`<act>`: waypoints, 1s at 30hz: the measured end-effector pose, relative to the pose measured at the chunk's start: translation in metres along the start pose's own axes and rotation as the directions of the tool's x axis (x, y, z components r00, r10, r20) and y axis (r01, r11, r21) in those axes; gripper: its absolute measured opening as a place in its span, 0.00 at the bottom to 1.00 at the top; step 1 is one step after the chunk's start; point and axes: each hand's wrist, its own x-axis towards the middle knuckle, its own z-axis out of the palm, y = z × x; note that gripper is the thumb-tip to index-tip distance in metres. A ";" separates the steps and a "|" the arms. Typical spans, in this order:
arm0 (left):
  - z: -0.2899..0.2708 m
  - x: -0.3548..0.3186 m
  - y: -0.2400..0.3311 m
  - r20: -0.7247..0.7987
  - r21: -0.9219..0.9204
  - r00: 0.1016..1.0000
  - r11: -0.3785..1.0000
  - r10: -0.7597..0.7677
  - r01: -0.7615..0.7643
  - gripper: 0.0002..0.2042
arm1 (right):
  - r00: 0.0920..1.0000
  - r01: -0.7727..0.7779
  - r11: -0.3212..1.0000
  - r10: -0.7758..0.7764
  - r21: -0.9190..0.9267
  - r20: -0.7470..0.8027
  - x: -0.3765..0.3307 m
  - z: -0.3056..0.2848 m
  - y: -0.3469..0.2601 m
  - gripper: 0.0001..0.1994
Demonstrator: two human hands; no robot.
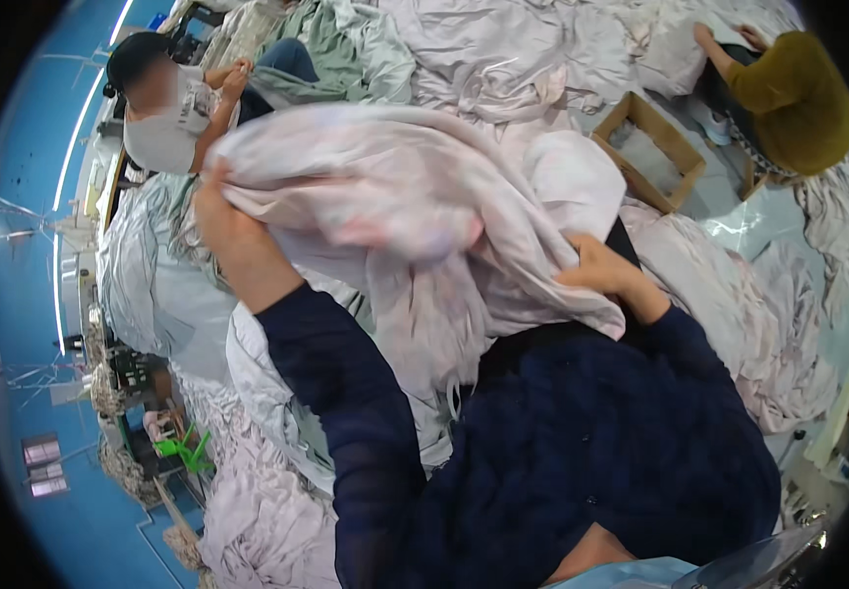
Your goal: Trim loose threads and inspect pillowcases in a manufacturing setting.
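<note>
A large pale pink and white cloth [375, 162] is stretched between my two hands, its middle bunched and smeared by motion. My left hand [218, 211] is raised at the far left with the arm extended, gripping one edge; its fingertips are partly hidden by the fabric. Closer to my body, my right hand [604, 270] is closed on the opposite edge, the thumb lying over the material. Loose folds of the cloth hang down in front of my dark blue top. Pinkish patches show in the middle, too blurred to make out.
Heaps of pale fabric [739, 304] surround me, with a green-grey heap [346, 54] at the back. An open cardboard box [675, 191] stands at the right. One person [164, 123] sits at the far left, another [793, 103] at the far right. A bright green object [187, 449] is at the left.
</note>
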 end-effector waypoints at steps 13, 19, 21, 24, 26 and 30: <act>-0.079 -0.117 -0.073 -0.067 0.405 0.968 0.893 0.242 -0.195 0.17 | 0.663 -0.035 0.915 -0.279 -0.401 -0.695 0.028 -0.166 -0.063 0.08; -0.188 -0.066 -0.175 -0.401 0.365 0.915 0.925 0.052 0.107 0.15 | 0.746 -0.120 0.834 -0.282 -0.538 -0.603 0.046 -0.117 0.008 0.16; -0.173 -0.064 -0.197 -0.574 0.090 0.819 0.991 -0.029 0.099 0.19 | 0.822 -0.085 0.868 -0.216 -0.488 -0.527 0.029 -0.100 0.025 0.21; -0.048 -0.119 -0.194 0.002 0.571 0.991 0.813 0.135 -0.112 0.28 | 0.879 -0.032 0.833 -0.239 -0.552 -0.412 0.004 -0.082 0.027 0.27; 0.014 -0.142 -0.187 0.557 0.638 0.810 0.530 0.184 -0.559 0.29 | 0.855 -0.074 0.748 -0.293 -0.660 -0.428 0.000 -0.071 0.027 0.28; 0.077 -0.166 -0.204 0.865 0.492 0.499 0.117 0.045 -0.863 0.25 | 0.774 -0.152 0.794 -0.275 -0.588 -0.570 0.012 -0.050 0.028 0.26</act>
